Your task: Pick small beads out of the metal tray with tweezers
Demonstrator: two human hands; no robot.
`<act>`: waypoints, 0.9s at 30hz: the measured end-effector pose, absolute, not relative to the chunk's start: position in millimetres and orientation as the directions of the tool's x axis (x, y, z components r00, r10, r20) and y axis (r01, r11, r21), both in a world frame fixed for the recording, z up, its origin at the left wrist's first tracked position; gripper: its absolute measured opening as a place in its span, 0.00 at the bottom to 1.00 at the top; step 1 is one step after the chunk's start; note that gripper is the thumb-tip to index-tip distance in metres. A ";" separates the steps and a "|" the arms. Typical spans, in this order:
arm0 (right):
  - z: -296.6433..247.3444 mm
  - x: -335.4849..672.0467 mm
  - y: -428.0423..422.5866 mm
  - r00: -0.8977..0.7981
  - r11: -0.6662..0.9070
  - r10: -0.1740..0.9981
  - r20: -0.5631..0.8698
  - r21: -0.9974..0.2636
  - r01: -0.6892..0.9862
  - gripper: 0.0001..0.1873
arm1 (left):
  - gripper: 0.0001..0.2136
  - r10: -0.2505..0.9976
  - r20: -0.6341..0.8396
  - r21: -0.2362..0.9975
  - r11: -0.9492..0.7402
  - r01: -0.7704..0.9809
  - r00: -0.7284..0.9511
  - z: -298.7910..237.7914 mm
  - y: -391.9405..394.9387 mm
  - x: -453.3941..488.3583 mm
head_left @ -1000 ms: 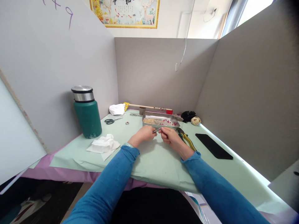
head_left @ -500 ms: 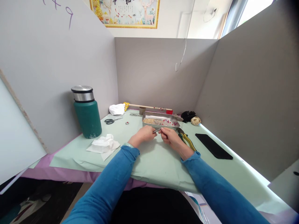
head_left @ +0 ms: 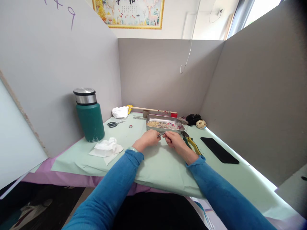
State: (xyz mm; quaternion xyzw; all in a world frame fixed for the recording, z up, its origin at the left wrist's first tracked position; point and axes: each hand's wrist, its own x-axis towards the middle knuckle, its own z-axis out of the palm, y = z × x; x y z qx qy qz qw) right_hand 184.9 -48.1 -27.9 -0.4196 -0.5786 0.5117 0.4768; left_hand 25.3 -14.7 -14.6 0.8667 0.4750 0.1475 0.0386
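In the head view both of my hands meet just in front of a metal tray (head_left: 163, 129) of small beige, pale and red beads. My left hand (head_left: 149, 138) is closed around a thin grey metal tool (head_left: 161, 134) whose tip points right; most of it is hidden in the fist. Against that tip, the fingers of my right hand (head_left: 174, 141) are pinched together. What they hold is too small to make out. Yellow-and-green-handled pliers (head_left: 193, 145) lie just right of my right hand.
A green bottle (head_left: 90, 121) stands at the left, near a crumpled tissue (head_left: 106, 148). Scissors (head_left: 114, 124) and a small ring-like piece (head_left: 130, 126) lie behind my left hand. At the right is a flat black object (head_left: 219, 150). Grey partitions (head_left: 165, 76) surround the table.
Both hands stay almost in the same place with the same grip. My left hand has shifted very slightly to the right.
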 end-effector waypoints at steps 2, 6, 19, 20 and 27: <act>-27.5 184.1 -48.3 -0.182 0.125 0.976 0.122 -0.992 0.005 0.14 | 0.13 0.838 0.216 0.207 -0.540 0.816 0.500 -14.1 -15.2 25.6; -26.6 183.6 -48.7 -0.180 0.115 0.977 0.112 -0.993 0.003 0.13 | 0.13 0.834 0.222 0.195 -0.545 0.815 0.505 -14.5 -14.9 25.1; -26.1 182.1 -49.9 -0.164 0.111 0.981 0.107 -0.994 0.017 0.12 | 0.13 0.831 0.211 0.203 -0.553 0.808 0.515 -20.1 -8.0 24.6; -26.2 182.2 -49.7 -0.160 0.112 0.981 0.107 -0.994 0.020 0.12 | 0.13 0.832 0.212 0.210 -0.551 0.807 0.513 -20.7 -7.6 24.6; -29.8 184.1 -46.6 -0.147 0.114 0.983 0.108 -0.993 0.034 0.13 | 0.13 0.836 0.223 0.244 -0.547 0.801 0.502 -23.8 -6.7 25.9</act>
